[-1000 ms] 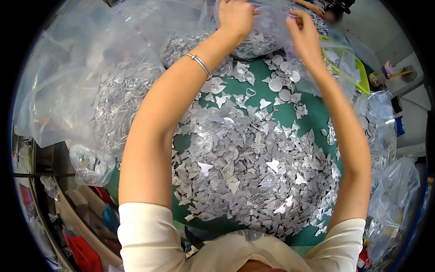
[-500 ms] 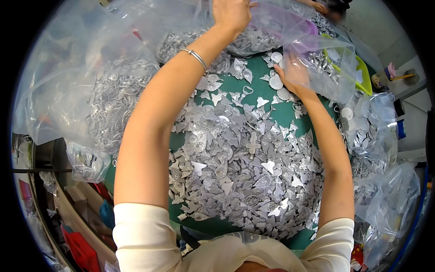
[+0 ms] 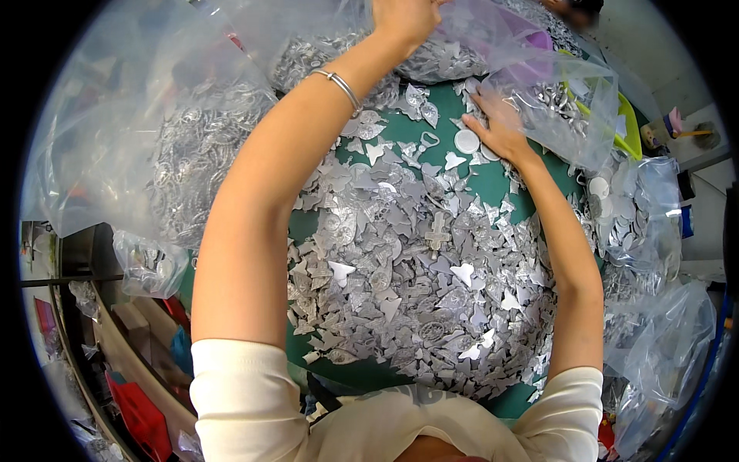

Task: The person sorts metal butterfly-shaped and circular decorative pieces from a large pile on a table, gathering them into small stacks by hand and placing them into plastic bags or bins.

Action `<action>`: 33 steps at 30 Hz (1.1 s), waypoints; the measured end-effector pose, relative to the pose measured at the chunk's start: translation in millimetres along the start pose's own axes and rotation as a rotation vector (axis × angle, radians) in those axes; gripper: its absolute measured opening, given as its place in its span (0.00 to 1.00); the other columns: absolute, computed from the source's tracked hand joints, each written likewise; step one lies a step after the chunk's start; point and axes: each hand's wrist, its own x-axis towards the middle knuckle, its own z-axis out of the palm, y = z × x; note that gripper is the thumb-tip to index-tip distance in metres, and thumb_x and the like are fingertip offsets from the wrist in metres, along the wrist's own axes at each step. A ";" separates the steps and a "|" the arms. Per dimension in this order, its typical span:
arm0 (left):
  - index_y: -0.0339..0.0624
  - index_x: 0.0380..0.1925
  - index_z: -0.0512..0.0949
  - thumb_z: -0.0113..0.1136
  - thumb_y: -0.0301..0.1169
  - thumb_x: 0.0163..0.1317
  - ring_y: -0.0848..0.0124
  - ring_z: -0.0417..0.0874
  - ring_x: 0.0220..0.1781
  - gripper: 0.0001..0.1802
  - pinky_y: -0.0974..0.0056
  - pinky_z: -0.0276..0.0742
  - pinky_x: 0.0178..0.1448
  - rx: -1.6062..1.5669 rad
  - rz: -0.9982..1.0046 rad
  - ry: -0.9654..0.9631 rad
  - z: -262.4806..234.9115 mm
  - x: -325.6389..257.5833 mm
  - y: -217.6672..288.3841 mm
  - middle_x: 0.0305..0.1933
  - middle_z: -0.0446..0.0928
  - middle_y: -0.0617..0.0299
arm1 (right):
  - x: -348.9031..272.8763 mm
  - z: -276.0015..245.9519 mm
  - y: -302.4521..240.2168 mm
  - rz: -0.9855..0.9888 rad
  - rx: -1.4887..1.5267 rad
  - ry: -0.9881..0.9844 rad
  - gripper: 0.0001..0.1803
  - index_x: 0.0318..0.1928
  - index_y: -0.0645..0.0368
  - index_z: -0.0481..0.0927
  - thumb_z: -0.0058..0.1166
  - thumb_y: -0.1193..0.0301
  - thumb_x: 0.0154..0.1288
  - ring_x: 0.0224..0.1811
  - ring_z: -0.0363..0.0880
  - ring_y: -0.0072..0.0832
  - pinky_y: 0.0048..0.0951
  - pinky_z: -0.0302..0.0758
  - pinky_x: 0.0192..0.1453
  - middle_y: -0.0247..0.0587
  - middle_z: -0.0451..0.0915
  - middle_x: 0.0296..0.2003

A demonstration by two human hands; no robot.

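Observation:
A big heap of small flat silver metal pieces (image 3: 416, 285) covers a green table top (image 3: 493, 181). My left hand (image 3: 400, 19) is at the far edge, fingers closed on the edge of a clear plastic bag (image 3: 493, 38) holding more silver pieces. A silver bracelet (image 3: 339, 83) sits on that wrist. My right hand (image 3: 499, 119) lies flat with fingers spread on loose pieces beside a round silver disc (image 3: 466, 141), just under the bag's lower edge.
Clear bags of silver parts stand at the left (image 3: 154, 146) and right (image 3: 647, 223). A yellow-green tray (image 3: 627, 123) lies at the back right. Shelving with red items (image 3: 138, 416) sits lower left. Another person's hand shows at the top right.
My right hand has left the bag's edge and come down toward me onto the loose pieces. The left hand stays up on the bag.

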 end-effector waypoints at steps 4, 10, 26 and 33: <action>0.42 0.14 0.77 0.58 0.31 0.45 0.60 0.75 0.29 0.07 0.56 0.65 0.36 -0.023 -0.020 0.021 -3.9 2.0 4.2 0.20 0.73 0.57 | -15.0 -6.7 -24.8 -0.062 0.210 -0.063 0.28 0.51 0.59 0.73 0.48 0.52 0.58 0.61 0.60 0.42 0.38 0.56 0.64 0.45 0.67 0.56; 0.42 0.13 0.76 0.57 0.31 0.48 0.59 0.74 0.28 0.09 0.55 0.65 0.35 -0.127 -0.075 -0.063 -9.7 -4.1 8.3 0.19 0.72 0.56 | -51.0 -28.3 -71.2 -0.140 0.399 -0.149 0.31 0.57 0.59 0.66 0.53 0.56 0.56 0.57 0.63 0.40 0.37 0.57 0.62 0.44 0.69 0.54; 0.36 0.40 0.73 0.53 0.26 0.54 0.55 0.73 0.47 0.12 0.58 0.67 0.52 -0.771 -0.086 -0.616 -100.8 -109.7 120.2 0.40 0.73 0.49 | -125.5 -96.6 -142.8 0.118 0.604 -0.047 0.36 0.59 0.56 0.64 0.60 0.66 0.47 0.50 0.64 0.35 0.34 0.58 0.59 0.37 0.74 0.48; 0.38 0.42 0.75 0.47 0.41 0.61 0.55 0.72 0.50 0.19 0.56 0.64 0.55 -0.516 0.042 -0.972 -110.7 -151.1 133.0 0.45 0.74 0.51 | -172.8 -109.3 -152.4 0.020 0.609 -0.013 0.25 0.52 0.59 0.70 0.56 0.72 0.51 0.55 0.67 0.38 0.36 0.61 0.59 0.41 0.73 0.49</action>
